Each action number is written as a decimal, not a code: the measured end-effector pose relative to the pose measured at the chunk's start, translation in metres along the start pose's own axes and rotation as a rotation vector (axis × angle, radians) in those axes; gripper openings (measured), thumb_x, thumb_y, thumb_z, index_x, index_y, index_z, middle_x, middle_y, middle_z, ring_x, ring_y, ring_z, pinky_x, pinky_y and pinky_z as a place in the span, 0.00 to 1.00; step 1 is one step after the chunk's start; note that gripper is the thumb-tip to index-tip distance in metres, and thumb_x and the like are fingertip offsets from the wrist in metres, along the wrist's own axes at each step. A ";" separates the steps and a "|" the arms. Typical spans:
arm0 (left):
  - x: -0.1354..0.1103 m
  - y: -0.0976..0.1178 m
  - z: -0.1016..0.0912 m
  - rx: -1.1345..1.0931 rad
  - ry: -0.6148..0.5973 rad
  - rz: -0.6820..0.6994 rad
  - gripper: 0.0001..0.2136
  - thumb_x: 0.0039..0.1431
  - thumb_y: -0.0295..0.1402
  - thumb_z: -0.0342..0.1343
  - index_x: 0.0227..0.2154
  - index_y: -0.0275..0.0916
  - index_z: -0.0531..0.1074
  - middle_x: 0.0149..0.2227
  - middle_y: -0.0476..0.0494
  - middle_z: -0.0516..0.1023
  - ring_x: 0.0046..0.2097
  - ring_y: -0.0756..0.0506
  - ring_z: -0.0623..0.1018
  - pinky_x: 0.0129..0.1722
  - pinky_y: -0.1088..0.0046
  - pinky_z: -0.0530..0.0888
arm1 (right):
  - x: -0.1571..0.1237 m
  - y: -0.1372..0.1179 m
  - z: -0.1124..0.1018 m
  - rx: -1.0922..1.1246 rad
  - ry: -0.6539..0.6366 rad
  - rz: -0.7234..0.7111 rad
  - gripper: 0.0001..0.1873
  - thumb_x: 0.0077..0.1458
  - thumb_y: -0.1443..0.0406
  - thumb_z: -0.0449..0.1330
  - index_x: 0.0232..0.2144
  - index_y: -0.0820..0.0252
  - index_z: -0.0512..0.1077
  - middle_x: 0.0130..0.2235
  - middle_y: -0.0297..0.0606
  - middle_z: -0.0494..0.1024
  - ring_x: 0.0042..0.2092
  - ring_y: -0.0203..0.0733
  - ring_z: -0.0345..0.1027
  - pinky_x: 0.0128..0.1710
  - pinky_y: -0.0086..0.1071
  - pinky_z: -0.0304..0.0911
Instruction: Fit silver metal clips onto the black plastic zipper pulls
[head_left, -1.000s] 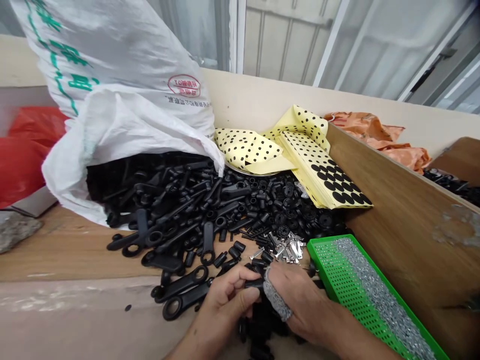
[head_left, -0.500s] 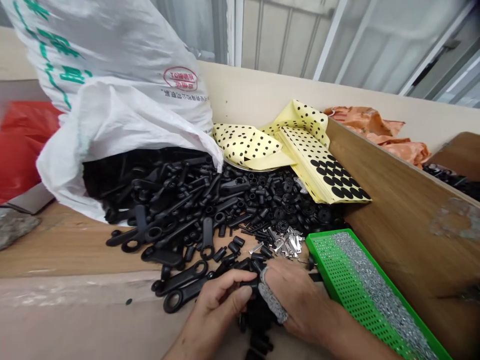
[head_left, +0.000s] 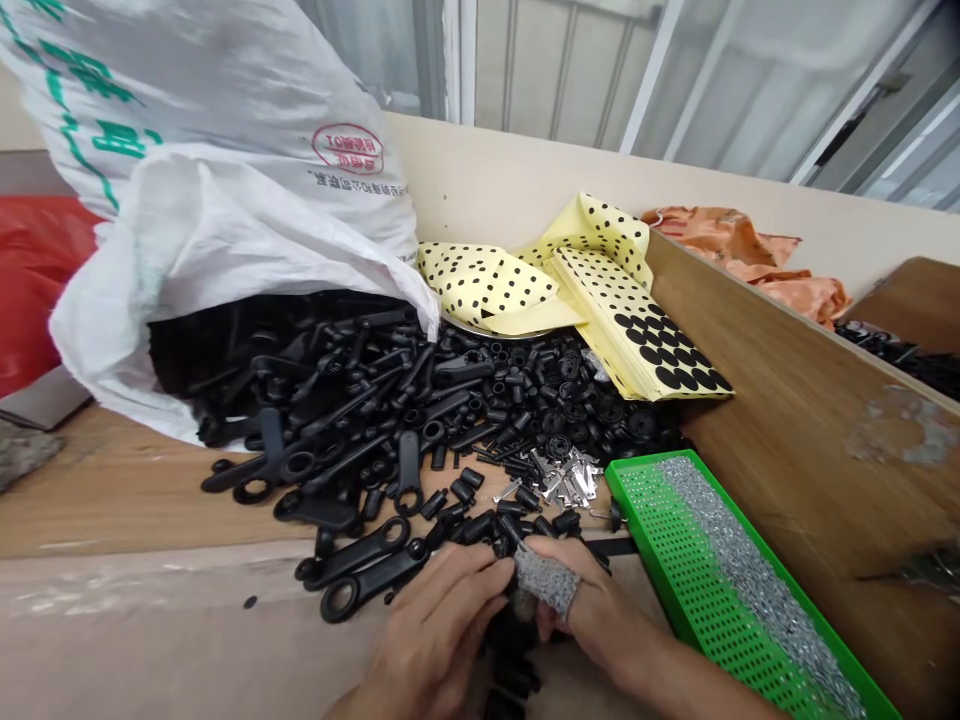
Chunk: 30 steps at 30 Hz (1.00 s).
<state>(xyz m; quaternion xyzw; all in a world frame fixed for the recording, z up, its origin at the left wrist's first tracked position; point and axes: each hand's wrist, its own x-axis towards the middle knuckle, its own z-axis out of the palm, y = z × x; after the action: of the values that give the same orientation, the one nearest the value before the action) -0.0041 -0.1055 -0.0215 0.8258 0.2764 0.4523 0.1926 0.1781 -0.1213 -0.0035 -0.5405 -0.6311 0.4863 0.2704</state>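
My left hand (head_left: 442,630) is closed, its fingers pressed together and curled inward, the fingertips meeting those of the right hand. My right hand (head_left: 600,620) has a grey wrap (head_left: 551,580) round a finger and is curled tightly. A small black plastic part (head_left: 511,530) shows at its fingertips; the fingers hide most of it. Whatever the left fingers grip is covered. Black cylindrical pieces (head_left: 514,670) lie below and between the hands. Just beyond them are long black crank-like arms with ring ends (head_left: 375,580) and short black sleeves (head_left: 465,485).
A white woven sack (head_left: 247,220) spills black arms onto the table (head_left: 112,490). Thin silver metal pieces (head_left: 570,478) lie beside the green perforated tray (head_left: 675,560) of small silver parts. Yellow sheets with black dots (head_left: 600,285) rest against a wooden divider (head_left: 795,410) at right.
My left hand has turned over, from a thumb-and-finger pinch to fingers folded together with its back up. My right hand has rotated, bringing the grey wrap upward. The view has shifted slightly.
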 end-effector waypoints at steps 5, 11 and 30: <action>0.004 0.007 0.002 -0.220 0.003 -0.388 0.10 0.55 0.25 0.54 0.39 0.43 0.71 0.34 0.48 0.78 0.35 0.49 0.76 0.35 0.79 0.72 | -0.004 -0.013 -0.005 -0.274 0.072 -0.252 0.08 0.54 0.67 0.44 0.23 0.57 0.55 0.26 0.33 0.64 0.28 0.37 0.58 0.28 0.30 0.53; 0.012 0.015 0.006 -0.830 0.054 -0.968 0.09 0.51 0.37 0.57 0.33 0.38 0.73 0.18 0.53 0.72 0.21 0.52 0.70 0.22 0.80 0.68 | 0.002 -0.012 -0.012 -0.529 0.078 -0.581 0.06 0.51 0.68 0.44 0.24 0.58 0.55 0.26 0.36 0.64 0.28 0.38 0.55 0.26 0.31 0.50; 0.025 -0.013 -0.007 -0.080 -0.087 -0.267 0.07 0.55 0.25 0.53 0.36 0.41 0.70 0.34 0.46 0.75 0.38 0.47 0.75 0.38 0.75 0.71 | 0.018 -0.029 -0.032 -0.570 -0.033 -0.191 0.07 0.50 0.73 0.46 0.27 0.57 0.58 0.27 0.30 0.66 0.31 0.36 0.60 0.29 0.27 0.52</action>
<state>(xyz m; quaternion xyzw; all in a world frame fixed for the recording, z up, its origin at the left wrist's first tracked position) -0.0029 -0.0793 -0.0090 0.7921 0.3571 0.3972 0.2955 0.1893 -0.0927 0.0316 -0.5248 -0.7945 0.2706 0.1418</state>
